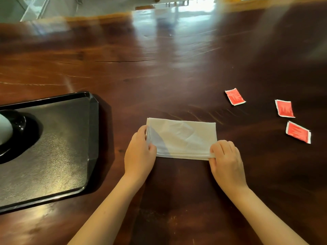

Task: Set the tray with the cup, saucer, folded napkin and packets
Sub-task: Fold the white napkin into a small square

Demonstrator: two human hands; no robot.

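Note:
A white napkin point(182, 137), folded into a rectangle, lies on the dark wooden table in front of me. My left hand point(139, 152) pinches its left edge and my right hand point(226, 160) pinches its near right corner. A black tray point(74, 138) sits at the left. On the tray stands a black saucer point(19, 131) with a white cup point(5, 128) on it, both cut off by the left frame edge. Three red packets with white borders lie on the table at the right: one point(235, 96) farthest, one point(284, 108) beyond it to the right, one point(298, 132) nearest.
The wooden table point(159, 68) stretches far back and shines with reflected light. Its far edge runs along the top of the view, with a pale floor behind it. The right half of the tray's surface is bare.

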